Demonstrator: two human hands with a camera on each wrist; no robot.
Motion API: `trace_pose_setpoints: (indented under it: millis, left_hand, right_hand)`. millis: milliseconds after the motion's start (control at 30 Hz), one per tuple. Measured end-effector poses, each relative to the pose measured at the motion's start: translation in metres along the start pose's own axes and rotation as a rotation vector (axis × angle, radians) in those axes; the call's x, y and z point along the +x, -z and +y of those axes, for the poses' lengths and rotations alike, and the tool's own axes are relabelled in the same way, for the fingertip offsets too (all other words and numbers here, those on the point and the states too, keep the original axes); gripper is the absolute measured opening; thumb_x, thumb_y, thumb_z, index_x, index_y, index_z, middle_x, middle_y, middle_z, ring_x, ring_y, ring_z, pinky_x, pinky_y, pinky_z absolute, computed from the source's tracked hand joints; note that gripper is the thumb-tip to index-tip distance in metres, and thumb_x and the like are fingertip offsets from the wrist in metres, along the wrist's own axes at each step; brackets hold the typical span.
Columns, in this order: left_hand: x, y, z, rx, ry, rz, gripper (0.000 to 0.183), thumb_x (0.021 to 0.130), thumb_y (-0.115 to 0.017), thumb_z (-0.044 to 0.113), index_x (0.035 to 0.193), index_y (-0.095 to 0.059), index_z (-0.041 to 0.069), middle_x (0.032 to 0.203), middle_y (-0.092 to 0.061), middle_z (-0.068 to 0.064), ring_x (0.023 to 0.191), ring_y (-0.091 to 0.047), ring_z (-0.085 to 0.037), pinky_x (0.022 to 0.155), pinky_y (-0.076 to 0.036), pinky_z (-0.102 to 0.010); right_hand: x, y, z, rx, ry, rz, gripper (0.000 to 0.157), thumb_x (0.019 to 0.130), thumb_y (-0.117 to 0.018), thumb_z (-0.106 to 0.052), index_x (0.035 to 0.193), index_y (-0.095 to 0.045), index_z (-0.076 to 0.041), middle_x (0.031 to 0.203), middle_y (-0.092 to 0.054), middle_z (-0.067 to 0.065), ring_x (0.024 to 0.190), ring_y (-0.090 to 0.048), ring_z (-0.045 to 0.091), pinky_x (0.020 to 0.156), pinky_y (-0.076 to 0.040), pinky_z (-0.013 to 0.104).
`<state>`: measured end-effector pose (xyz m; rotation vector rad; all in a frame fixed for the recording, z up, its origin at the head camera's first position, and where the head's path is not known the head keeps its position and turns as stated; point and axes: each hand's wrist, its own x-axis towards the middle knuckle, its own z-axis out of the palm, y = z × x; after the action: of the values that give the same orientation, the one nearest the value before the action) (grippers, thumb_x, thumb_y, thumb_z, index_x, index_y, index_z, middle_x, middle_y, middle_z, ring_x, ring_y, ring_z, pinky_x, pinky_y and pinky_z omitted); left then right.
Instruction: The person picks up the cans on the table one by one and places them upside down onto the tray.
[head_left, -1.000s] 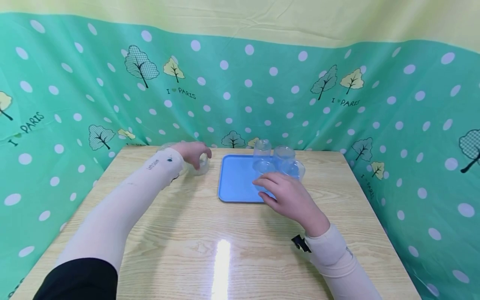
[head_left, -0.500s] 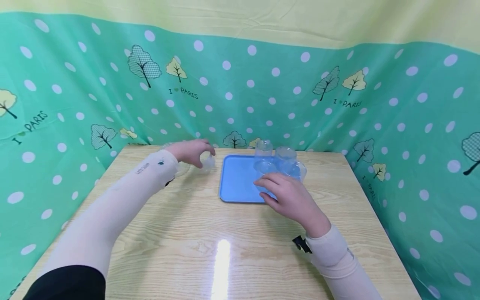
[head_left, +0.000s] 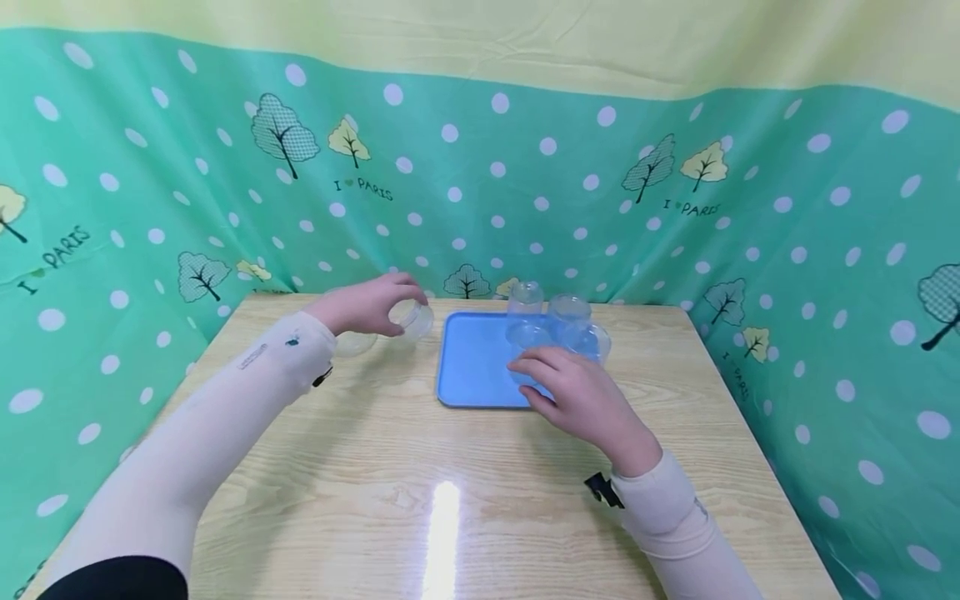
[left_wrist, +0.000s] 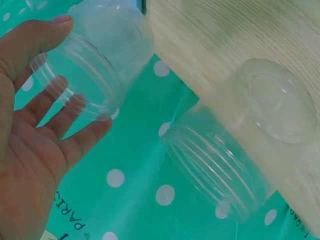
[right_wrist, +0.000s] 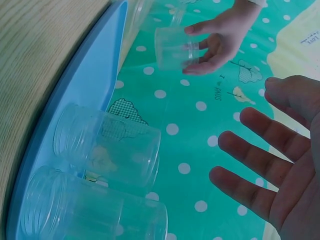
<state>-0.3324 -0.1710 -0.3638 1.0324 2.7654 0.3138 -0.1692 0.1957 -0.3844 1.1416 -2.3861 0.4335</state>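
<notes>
My left hand [head_left: 367, 306] holds a clear plastic jar [head_left: 417, 322] by its threaded rim, left of the blue tray [head_left: 472, 371]. Thumb and fingers lie around the mouth, which faces up into the palm, as the left wrist view shows. Another clear jar [left_wrist: 225, 150] stands mouth up on the table, partly behind my left wrist in the head view. My right hand [head_left: 581, 400] hovers over the tray's front right part, fingers spread and loosely bent, nothing in its grasp. Beyond it, several clear jars [right_wrist: 107, 142] stand on the tray with their threaded ends down.
The wooden table [head_left: 360, 500] runs back to a green dotted curtain [head_left: 495, 192], which also hangs along both sides. The jars fill the tray's right part; its left part shows bare blue surface. A bright light reflection lies on the table's front.
My left hand has lifted the jar and shifted slightly right, closer to the tray, leaving the other jar more exposed behind it. My right hand and the jars on the tray stay as they were.
</notes>
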Motion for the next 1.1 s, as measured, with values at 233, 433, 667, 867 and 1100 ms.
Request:
trace_pose_setpoints:
  millis: [233, 433, 667, 867, 1100]
  left_hand:
    - [-0.013, 0.001, 0.006, -0.024, -0.014, 0.078, 0.059, 0.084, -0.084, 0.019, 0.137, -0.06, 0.02, 0.146, -0.048, -0.003, 0.137, -0.045, -0.026, 0.111, -0.046, -0.048]
    - [-0.028, -0.005, 0.017, -0.091, -0.09, 0.199, 0.061, 0.084, -0.085, 0.022, 0.139, -0.06, 0.016, 0.145, -0.049, -0.004, 0.136, -0.045, -0.028, 0.111, -0.045, -0.05]
    - [-0.044, -0.018, 0.026, -0.126, -0.134, 0.292, 0.061, 0.086, -0.084, 0.025, 0.141, -0.057, 0.02, 0.15, -0.046, -0.006, 0.139, -0.044, -0.029, 0.112, -0.044, -0.051]
    - [-0.053, -0.023, 0.035, -0.165, -0.15, 0.362, 0.061, 0.085, -0.085, 0.024, 0.14, -0.059, 0.019, 0.15, -0.047, -0.005, 0.139, -0.044, -0.029, 0.112, -0.043, -0.052]
    - [-0.059, -0.028, 0.049, -0.219, -0.21, 0.463, 0.062, 0.083, -0.087, 0.021, 0.139, -0.059, 0.017, 0.149, -0.048, -0.006, 0.138, -0.046, -0.028, 0.111, -0.045, -0.049]
  right_hand:
    - [-0.001, 0.001, -0.001, 0.003, -0.002, 0.005, 0.028, 0.095, -0.074, -0.019, 0.123, -0.07, -0.018, 0.122, -0.067, -0.002, 0.112, -0.066, 0.017, 0.089, -0.059, 0.034]
    - [-0.003, 0.001, 0.0, 0.005, 0.005, 0.026, 0.03, 0.094, -0.075, -0.018, 0.123, -0.07, -0.017, 0.123, -0.067, -0.001, 0.112, -0.066, 0.019, 0.088, -0.059, 0.035]
    - [0.0, 0.001, 0.001, 0.009, 0.016, 0.033, 0.031, 0.093, -0.076, -0.018, 0.123, -0.07, -0.017, 0.123, -0.067, -0.001, 0.112, -0.066, 0.019, 0.088, -0.059, 0.036]
    - [0.0, 0.0, 0.001, 0.003, 0.021, 0.037, 0.033, 0.092, -0.078, -0.018, 0.123, -0.07, -0.017, 0.123, -0.068, 0.001, 0.112, -0.067, 0.02, 0.087, -0.06, 0.037]
    - [0.001, 0.001, 0.001, 0.008, -0.001, 0.025, 0.031, 0.094, -0.075, -0.019, 0.125, -0.07, -0.016, 0.125, -0.067, 0.001, 0.115, -0.066, 0.02, 0.091, -0.059, 0.037]
